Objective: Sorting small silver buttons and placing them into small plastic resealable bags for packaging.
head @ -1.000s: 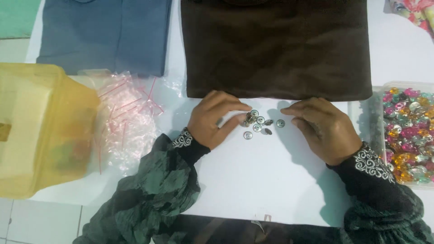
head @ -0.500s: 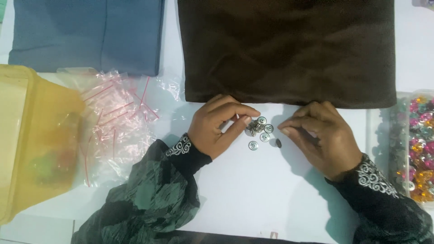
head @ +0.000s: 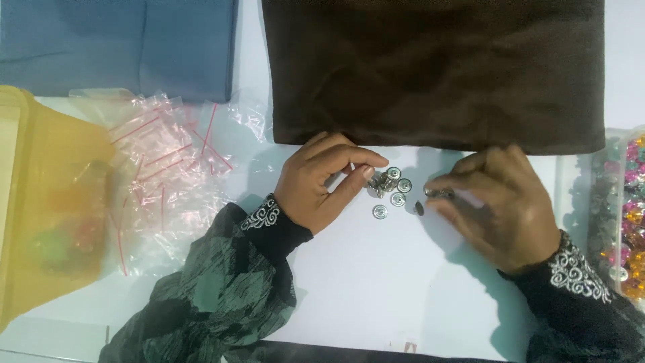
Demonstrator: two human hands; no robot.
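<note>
A person's two hands worked over a small heap of round silver metal buttons (head: 390, 185) on a white table (head: 376, 289), seen from the head camera looking straight down. The left hand (head: 322, 181) lay palm-down just left of the heap, fingers curled inward and nearly closed, the thumb and forefinger tips drawn together at the edge of the pile; whether a button sat pinched between them could not be told. The right hand (head: 497, 205) rested just right of the heap, its fingers loosely bent and mostly closed, with the thumb and forefinger pinched on a small silver button piece (head: 438, 193) at their tips. One dark small piece (head: 420, 208) lay on the table between the heap and the right hand, apart from both.

The buttons sat near the middle of the table, just below the lower edge of a folded dark brown cloth (head: 437, 67). A folded blue cloth (head: 114, 44) lay at the upper left. A loose pile of clear plastic zip bags with red strips (head: 168, 168) spread left of the left hand, beside a translucent yellow plastic container (head: 47, 202) at the left edge. At the right edge stood a clear tray of multicoloured beads (head: 625, 215). Both arms wore dark patterned sleeves with white embroidered cuffs (head: 265, 215).
</note>
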